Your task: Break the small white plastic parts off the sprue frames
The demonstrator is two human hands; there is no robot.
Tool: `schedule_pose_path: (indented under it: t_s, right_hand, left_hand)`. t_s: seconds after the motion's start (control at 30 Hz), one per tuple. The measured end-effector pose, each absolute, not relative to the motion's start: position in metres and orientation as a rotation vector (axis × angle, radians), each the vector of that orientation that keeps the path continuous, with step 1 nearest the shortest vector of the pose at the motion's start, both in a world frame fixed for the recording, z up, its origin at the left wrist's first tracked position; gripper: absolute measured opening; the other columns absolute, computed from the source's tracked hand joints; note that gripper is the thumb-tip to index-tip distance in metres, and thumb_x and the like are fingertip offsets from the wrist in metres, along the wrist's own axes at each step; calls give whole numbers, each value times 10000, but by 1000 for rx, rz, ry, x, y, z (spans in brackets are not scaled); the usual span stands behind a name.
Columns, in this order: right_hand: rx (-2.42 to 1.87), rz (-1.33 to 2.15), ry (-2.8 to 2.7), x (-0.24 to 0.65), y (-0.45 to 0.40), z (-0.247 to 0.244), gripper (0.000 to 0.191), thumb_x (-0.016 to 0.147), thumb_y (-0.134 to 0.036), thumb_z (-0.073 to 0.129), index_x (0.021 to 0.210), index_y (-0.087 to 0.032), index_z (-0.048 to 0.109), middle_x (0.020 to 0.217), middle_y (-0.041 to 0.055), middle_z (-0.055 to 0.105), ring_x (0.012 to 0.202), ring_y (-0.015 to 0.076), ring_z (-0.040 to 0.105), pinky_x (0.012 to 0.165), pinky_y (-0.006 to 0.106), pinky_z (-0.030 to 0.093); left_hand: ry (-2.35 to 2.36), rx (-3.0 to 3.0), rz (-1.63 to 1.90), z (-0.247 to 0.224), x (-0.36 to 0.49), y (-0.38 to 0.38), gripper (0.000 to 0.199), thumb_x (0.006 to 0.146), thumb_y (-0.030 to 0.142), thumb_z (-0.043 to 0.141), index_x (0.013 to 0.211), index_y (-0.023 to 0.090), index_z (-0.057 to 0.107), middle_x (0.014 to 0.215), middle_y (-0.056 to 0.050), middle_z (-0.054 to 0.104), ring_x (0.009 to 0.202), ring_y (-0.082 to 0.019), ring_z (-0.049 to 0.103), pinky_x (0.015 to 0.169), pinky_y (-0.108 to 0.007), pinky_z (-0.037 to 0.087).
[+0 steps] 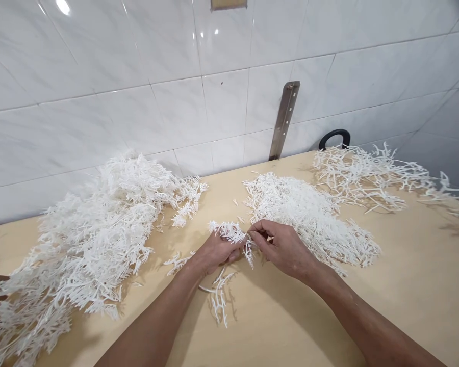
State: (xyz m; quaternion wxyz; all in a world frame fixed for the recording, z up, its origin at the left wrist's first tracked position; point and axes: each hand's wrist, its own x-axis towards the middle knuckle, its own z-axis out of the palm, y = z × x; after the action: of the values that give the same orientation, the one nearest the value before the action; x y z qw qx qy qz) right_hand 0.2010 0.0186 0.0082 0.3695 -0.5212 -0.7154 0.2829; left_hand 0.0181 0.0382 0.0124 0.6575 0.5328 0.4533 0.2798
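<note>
My left hand [220,251] is closed around a white plastic sprig [231,232] with short spiky leaflets, which sticks out above and beyond the fingers. Close beside it, my right hand [285,245] pinches with thumb and forefinger at the sprig's right end; the exact spot between the fingertips is too small to make out. Below my left wrist is a bare white branched stem [220,298]; whether the hand touches it is hidden. Another small white piece [178,261] lies left of the wrist.
A large heap of white leafy sprigs [99,239] covers the table's left side. To the right lie a flatter pile of white pieces [302,214] and looser branched stems [367,176]. A metal bracket [285,122] and a black handle [334,133] stand by the tiled wall [168,112].
</note>
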Motion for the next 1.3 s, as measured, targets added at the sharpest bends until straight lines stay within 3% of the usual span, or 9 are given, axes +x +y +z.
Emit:
schedule_pose_path:
  t_s: [0.13, 0.37, 0.53, 0.87, 1.17, 1.3]
  right_hand:
    - [-1361, 740, -1848, 202, 19, 7, 202, 918, -290, 512, 881, -203, 690, 763, 19, 705, 661, 151, 629, 583, 264, 483]
    - [-1373, 773, -1847, 201, 17, 9, 213, 923, -296, 507, 857, -199, 685, 735, 15, 688, 617, 140, 593, 553, 259, 458]
    - [-1385, 765, -1881, 203, 17, 9, 201, 922, -266, 498, 862, -202, 679, 732, 10, 679, 597, 133, 580, 548, 257, 450]
    - [-1421, 370, -1917, 201, 27, -8, 171, 861, -171, 469, 785, -193, 620, 749, 36, 664, 659, 165, 583, 610, 282, 438]
    - [-1568, 277, -1459, 219, 33, -1, 207, 887, -387, 565, 859, -194, 634, 660, 17, 657, 557, 162, 612, 594, 282, 479]
    - [-1612, -14, -1390, 240, 36, 10, 202, 870, -356, 577, 936, -173, 628, 876, 95, 689, 618, 178, 631, 650, 329, 501]
  left_hand:
    - [1029, 1221, 608, 16, 18, 37, 401, 672, 505, 759, 678, 171, 537, 430, 80, 377, 390, -50, 274, 397, -221, 131]
    - [1019, 1139, 724, 24, 26, 33, 424, 599, 468, 827, 731, 151, 578, 563, 56, 470, 489, -50, 342, 465, -208, 238]
    - [1066, 1090, 746, 26, 26, 33, 456, 563, 488, 860, 743, 156, 604, 489, 83, 397, 460, -56, 299, 459, -220, 209]
    - [1047, 1012, 711, 19, 25, 31, 398, 495, 308, 869, 653, 162, 534, 543, 60, 464, 492, -58, 366, 458, -203, 235]
    - [973, 1038, 671, 8, 16, 41, 467, 671, 562, 768, 689, 183, 495, 471, 78, 379, 417, -47, 255, 408, -205, 120]
    - [923, 998, 713, 3, 13, 44, 445, 647, 507, 803, 727, 182, 511, 527, 79, 375, 437, -44, 267, 408, -197, 105]
